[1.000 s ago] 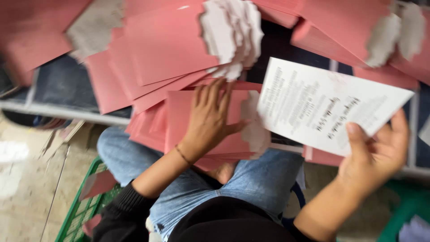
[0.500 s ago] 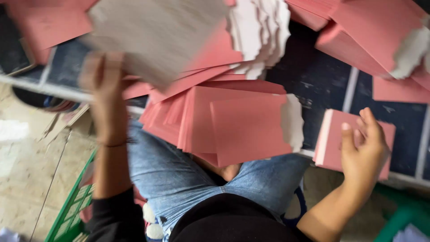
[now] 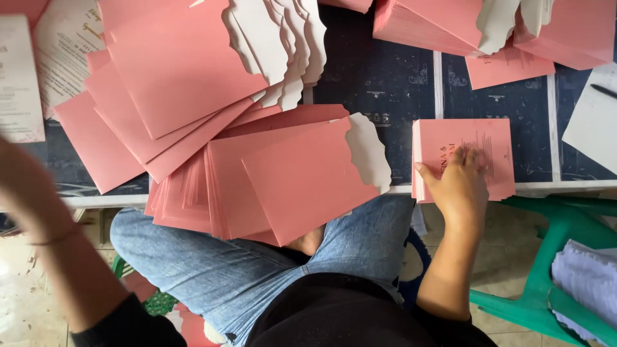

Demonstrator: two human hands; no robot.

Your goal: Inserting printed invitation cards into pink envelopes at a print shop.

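Pink card stack (image 3: pixel 463 138) under right hand (image 3: pixel 457 186).

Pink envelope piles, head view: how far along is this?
Done, by the look of it: several fanned piles of pink envelopes with white scalloped flaps cover the table and the lap. In hand: the right hand rests flat on a small stack of pink printed cards at the table edge; the left hand is blurred and seems empty. Left: that card stack, more pink stacks at top right.
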